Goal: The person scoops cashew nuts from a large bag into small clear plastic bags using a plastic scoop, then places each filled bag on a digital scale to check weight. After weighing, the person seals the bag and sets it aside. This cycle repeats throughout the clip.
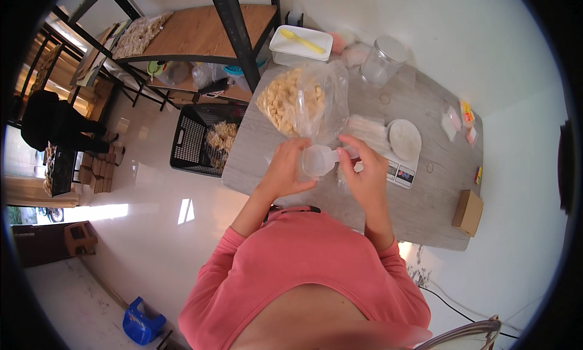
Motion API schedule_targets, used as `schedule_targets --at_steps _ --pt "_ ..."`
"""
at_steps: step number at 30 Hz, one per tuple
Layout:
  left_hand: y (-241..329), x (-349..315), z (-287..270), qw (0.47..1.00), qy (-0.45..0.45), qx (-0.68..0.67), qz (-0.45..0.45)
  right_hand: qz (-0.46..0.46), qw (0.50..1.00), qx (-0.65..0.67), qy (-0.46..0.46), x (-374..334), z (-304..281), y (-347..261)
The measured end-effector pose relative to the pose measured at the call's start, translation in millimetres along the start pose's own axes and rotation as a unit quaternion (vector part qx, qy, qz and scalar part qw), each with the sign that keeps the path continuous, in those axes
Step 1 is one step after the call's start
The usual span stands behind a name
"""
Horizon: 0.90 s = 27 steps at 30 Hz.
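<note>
A translucent white scoop (320,160) is between my hands, at the table's near edge. My right hand (367,174) pinches its short handle between thumb and fingers. My left hand (283,168) curves around the left side of the cup, thumb below and fingers above. Something clear and thin shows inside that curl, too faint to name. Just beyond my hands lies a large clear plastic bag (331,104) of pale tan, chunky snack pieces (285,101). Right of it, a digital kitchen scale (401,172) carries a round pale lid or dish (405,140).
Flat clear packets (368,130) lie beside the scale. Behind are a clear jar (382,64) with a silver lid and a white-lidded tub (299,45) bearing a yellow spoon (302,41). A cardboard box (467,212) stands at right. A black crate (195,132) and shelf (200,29) are left.
</note>
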<state>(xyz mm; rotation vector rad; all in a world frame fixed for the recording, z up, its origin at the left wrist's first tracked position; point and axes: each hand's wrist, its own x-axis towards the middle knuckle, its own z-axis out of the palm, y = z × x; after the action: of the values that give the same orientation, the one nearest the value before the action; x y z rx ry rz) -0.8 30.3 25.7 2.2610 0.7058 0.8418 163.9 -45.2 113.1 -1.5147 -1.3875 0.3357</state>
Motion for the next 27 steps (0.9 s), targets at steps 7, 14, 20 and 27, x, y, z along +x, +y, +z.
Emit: schedule_targets --at_steps 7,14,20,27 --pt "-21.0 -14.4 4.5 0.976 0.053 -0.180 -0.111 0.078 0.971 0.130 0.183 1.1 -28.5 22.4" --pt "-67.2 -33.2 2.6 0.929 0.020 -0.299 -0.218 0.082 0.980 0.117 0.140 16.2 20.1 101.8" --pt "-80.4 -16.1 26.3 0.946 -0.097 -0.263 -0.165 -0.091 0.992 -0.087 0.009 33.3 57.9 114.7" --pt "-96.0 -21.9 8.9 0.946 0.035 -0.234 -0.220 -0.035 0.998 -0.061 0.003 23.9 60.8 107.0"
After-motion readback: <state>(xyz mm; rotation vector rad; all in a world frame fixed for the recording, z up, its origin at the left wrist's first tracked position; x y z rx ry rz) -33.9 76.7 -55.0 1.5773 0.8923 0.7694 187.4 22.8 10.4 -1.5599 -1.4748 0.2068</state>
